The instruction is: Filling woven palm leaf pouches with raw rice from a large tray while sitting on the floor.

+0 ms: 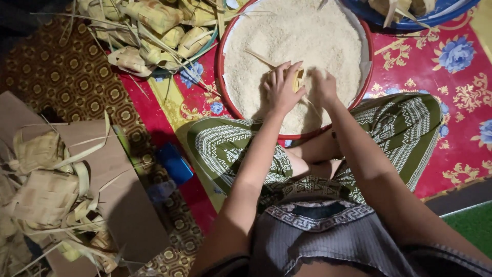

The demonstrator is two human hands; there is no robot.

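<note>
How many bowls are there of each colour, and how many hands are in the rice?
Red-rimmed basin of rice: 1
Blue basin at the top edge: 1
Green-rimmed basin of woven leaf pouches: 1
Hands in the rice, left hand and right hand: 2
Total: 5

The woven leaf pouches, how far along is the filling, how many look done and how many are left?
Done, by the look of it: a heap of plump pouches in the basin at the top. In hand: the left hand and right hand hold one pouch over the rice in the red-rimmed tray. Left: a pile of flatter pouches on the cardboard. Exact counts cannot be told.
</note>
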